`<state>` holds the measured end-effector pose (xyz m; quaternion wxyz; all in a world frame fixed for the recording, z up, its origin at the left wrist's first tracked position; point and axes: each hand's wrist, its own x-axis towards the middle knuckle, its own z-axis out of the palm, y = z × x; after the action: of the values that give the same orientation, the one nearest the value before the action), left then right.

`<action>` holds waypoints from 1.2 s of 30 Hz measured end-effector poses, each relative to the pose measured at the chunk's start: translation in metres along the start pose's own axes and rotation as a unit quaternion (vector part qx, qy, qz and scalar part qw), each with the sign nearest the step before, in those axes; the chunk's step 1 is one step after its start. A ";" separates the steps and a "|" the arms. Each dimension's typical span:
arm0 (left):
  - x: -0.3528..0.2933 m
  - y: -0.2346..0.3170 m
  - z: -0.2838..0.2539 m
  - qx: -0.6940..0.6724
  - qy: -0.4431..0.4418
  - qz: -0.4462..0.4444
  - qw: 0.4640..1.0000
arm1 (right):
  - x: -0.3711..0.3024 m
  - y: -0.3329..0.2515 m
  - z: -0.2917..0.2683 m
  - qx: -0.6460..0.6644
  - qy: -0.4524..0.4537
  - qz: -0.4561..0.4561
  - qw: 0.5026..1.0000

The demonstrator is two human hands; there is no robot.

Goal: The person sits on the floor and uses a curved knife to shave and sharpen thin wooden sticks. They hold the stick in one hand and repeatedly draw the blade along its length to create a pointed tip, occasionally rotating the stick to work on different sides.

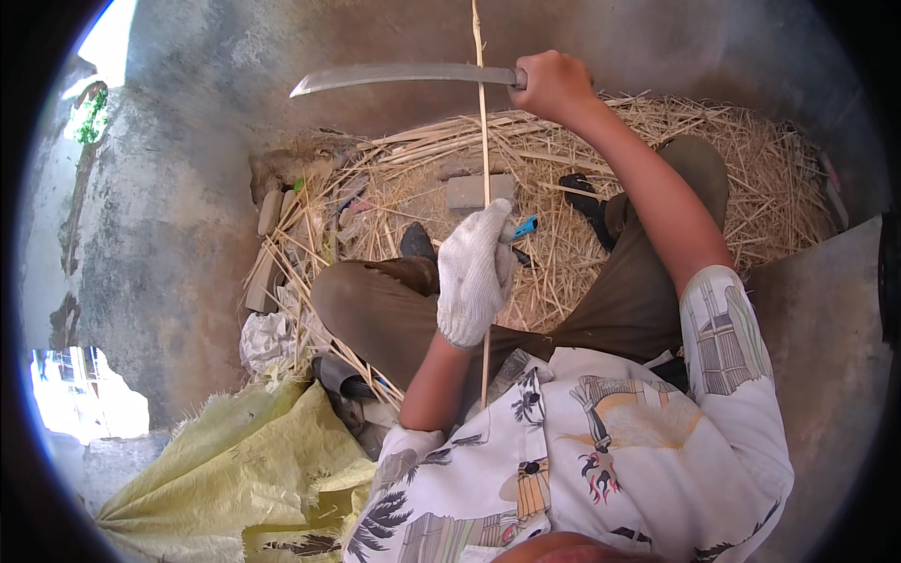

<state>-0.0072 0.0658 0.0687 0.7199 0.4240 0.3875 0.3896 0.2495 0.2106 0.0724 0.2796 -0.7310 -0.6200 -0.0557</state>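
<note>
My left hand (474,272), in a white knitted glove, is closed around a long thin bamboo strip (485,141). The strip runs from above the view, through the glove, down to my shirt. A blue object (525,227) pokes out beside the glove; whether the hand holds it I cannot tell. Bare and closed, my right hand (556,86) grips the handle of a long, slightly curved machete (404,75). Its blade points left and crosses the strip well above the glove; contact between them is not clear.
Straw and split strips (751,178) cover the floor around my bent legs (375,305). A grey brick (477,191) lies in front of me. Walls (188,235) stand close at left and ahead. A yellow woven sack (235,469) lies at lower left.
</note>
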 end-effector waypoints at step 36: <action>0.032 -0.009 -0.032 0.599 0.044 0.407 0.688 | -0.054 -0.027 -0.014 -0.075 -0.073 -0.170 0.980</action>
<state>-0.0208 0.1014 0.0425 0.0657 0.8638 0.3591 0.3472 0.2159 0.1587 0.0704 0.1646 -0.6357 -0.7482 -0.0948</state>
